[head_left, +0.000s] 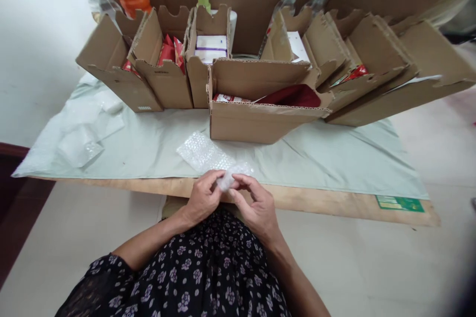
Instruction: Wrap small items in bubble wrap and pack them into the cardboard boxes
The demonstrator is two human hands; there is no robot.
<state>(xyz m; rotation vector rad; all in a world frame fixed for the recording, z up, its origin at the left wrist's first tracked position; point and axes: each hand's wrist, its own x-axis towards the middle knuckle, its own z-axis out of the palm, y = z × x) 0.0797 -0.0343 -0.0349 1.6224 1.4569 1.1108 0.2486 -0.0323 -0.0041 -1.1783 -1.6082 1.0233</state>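
Seen from the head camera, a person's left hand (203, 195) and right hand (258, 205) meet over a translucent bundle (224, 182), in front of the front carton (249, 124) on the wearer's side. The left thumb and forefinger pinch it narrowly; the right thumb and forefinger, slightly more parted, close on its other side. What, if anything, lies inside cannot be told. Bubble wrap (203, 151) spreads on the pale green cloth (148, 146) just before the carton's left end and runs up to the fingers; whether bundle and wrap are one piece is unclear.

Such thin film likely creases and slips easily, so a light, even pinch from both sides should serve best, with the loose part flat on the cloth and short of the carton's wall. Working so near the wooden edge (316, 202), also in front of the carton, risks a drop; farther in seems safer.
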